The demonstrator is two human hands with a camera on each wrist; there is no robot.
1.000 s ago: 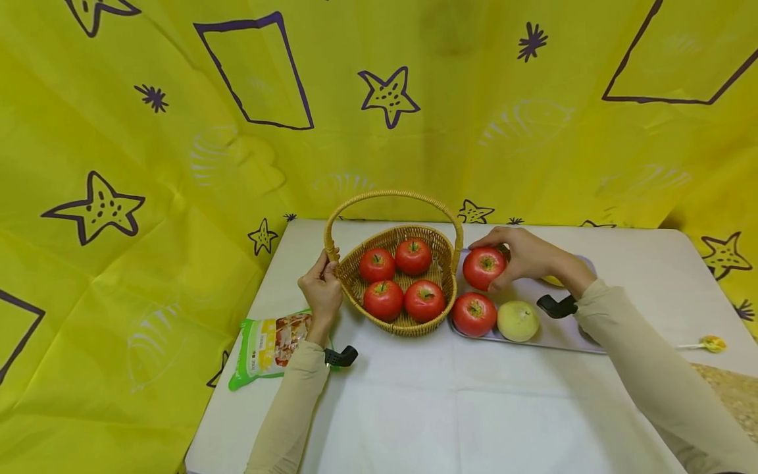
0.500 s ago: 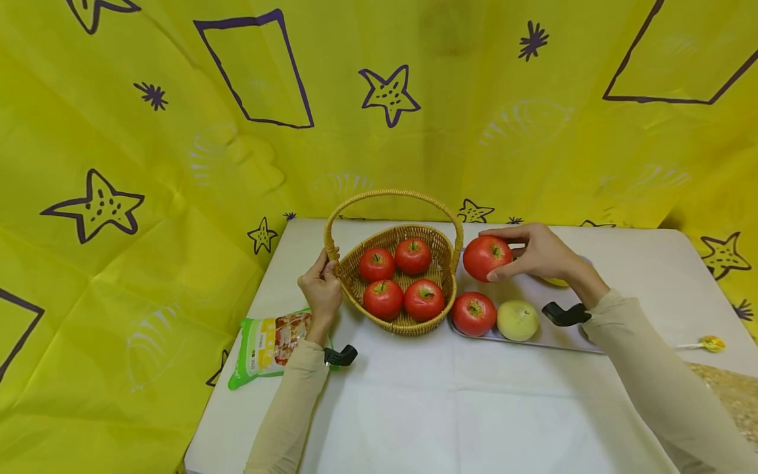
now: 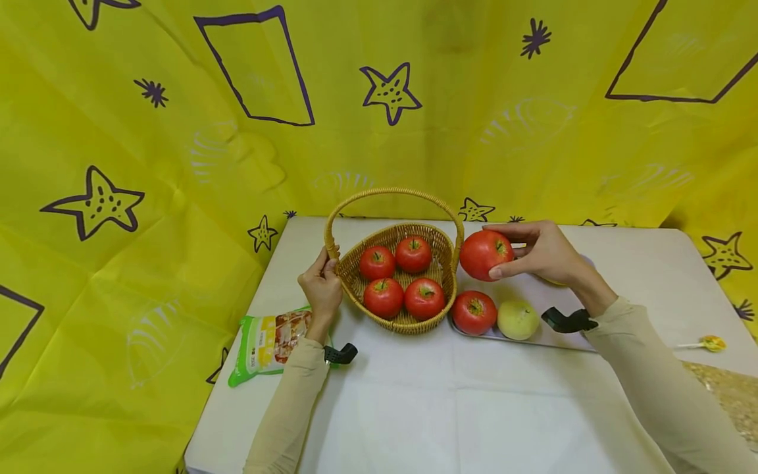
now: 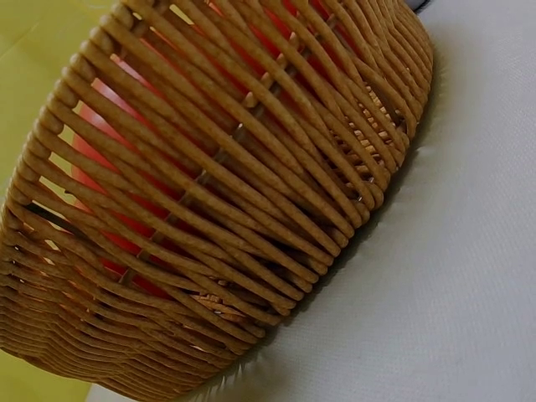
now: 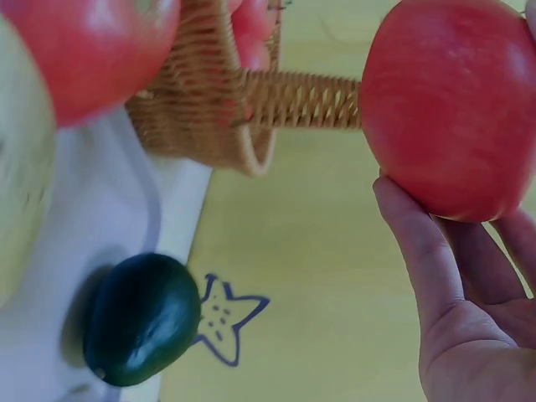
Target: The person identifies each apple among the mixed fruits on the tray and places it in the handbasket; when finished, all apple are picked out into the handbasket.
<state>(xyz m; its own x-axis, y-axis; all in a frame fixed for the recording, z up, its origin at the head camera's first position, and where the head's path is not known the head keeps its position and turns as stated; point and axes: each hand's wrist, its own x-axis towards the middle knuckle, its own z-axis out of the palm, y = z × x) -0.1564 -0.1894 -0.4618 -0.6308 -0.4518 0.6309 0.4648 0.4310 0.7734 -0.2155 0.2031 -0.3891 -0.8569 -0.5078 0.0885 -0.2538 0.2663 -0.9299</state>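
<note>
My right hand [image 3: 547, 253] grips a red apple [image 3: 487, 255] between thumb and fingers, held up just right of the basket's handle. In the right wrist view that apple [image 5: 448, 109] is clear of the tray. My left hand [image 3: 322, 289] holds the wicker basket [image 3: 408, 327] at the left foot of its arched handle. Several red apples [image 3: 383, 298] lie inside the basket. Through its woven side, red shows in the left wrist view of the basket [image 4: 226, 184]; the left hand is out of that view.
A lilac tray [image 3: 556, 339] at right bears another red apple [image 3: 474, 313], a pale yellow-green round fruit [image 3: 518, 320] and a dark green oval fruit [image 5: 142, 318]. A yellow thing there is mostly hidden. A green-edged food packet [image 3: 269, 345] lies left; a lollipop [image 3: 710, 343] lies far right.
My right hand has lifted the apple off the tray area and tilted it, with the wrist shifting slightly right. The left hand and the basket stay in place.
</note>
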